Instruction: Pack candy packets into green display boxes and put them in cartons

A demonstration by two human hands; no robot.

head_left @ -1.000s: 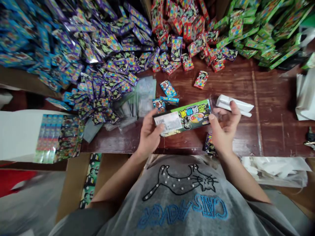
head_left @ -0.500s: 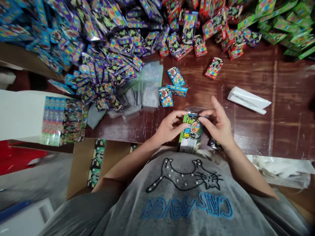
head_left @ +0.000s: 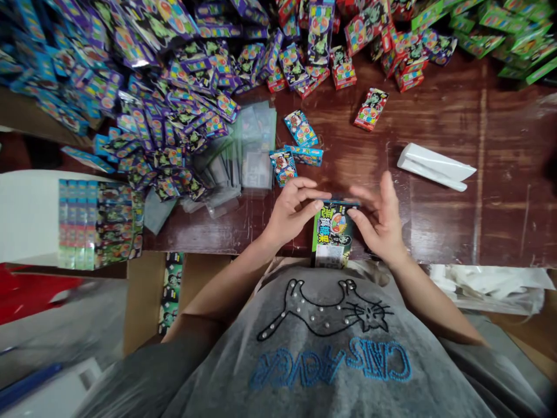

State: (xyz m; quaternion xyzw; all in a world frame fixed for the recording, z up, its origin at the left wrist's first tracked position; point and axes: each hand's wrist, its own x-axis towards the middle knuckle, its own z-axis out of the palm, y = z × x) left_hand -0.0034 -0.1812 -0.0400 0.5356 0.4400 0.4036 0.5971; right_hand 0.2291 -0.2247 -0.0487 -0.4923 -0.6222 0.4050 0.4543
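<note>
Packet (head_left: 334, 232) swung round: left hand (head_left: 290, 210) pinches its top-left; right hand (head_left: 380, 223) top-right, grip unclear; likely end-closing, calling for 2-thumb pressing.

the right hand (head_left: 383, 223) has a blurred forefinger, and the top edge cuts off green boxes (head_left: 520, 36).

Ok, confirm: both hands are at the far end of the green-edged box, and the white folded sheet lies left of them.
Wrong side: in the head view, the white folded sheet lies right of them. The left hand and right hand are at the far end of the green-edged box.
</note>
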